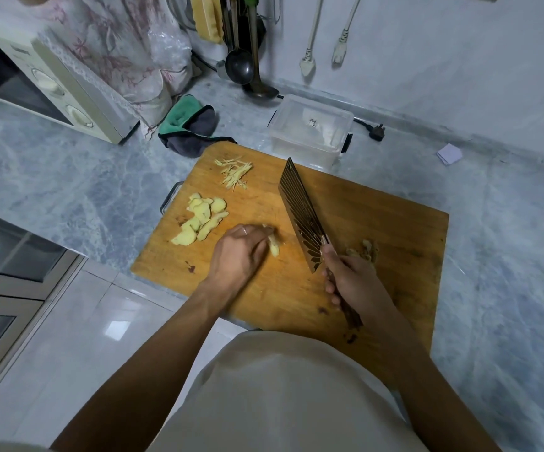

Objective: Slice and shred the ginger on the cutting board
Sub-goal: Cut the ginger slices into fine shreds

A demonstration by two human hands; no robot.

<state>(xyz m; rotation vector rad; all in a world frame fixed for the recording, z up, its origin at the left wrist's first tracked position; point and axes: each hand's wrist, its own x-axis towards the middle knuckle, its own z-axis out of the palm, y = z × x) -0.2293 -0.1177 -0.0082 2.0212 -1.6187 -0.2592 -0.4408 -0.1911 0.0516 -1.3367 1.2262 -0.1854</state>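
Two hands work over a worn wooden cutting board (378, 223) on a veined grey marble worktop (68, 177). A ridged, bronze-toned cleaver (300, 213), its dark handle gripped by the right hand (352, 282), stands clear of the ginger. Pale, irregular ginger slices (200, 220) lie heaped at the board's left, fine shreds (234, 171) beyond them, knobbly trimmings (363, 249) at right. Under the left hand (238, 252), fingers curled, sits what appears to be a small stack of slices (274, 244). Good shredding likely means flat stacking, knuckles guiding the blade, fingertips tucked back.
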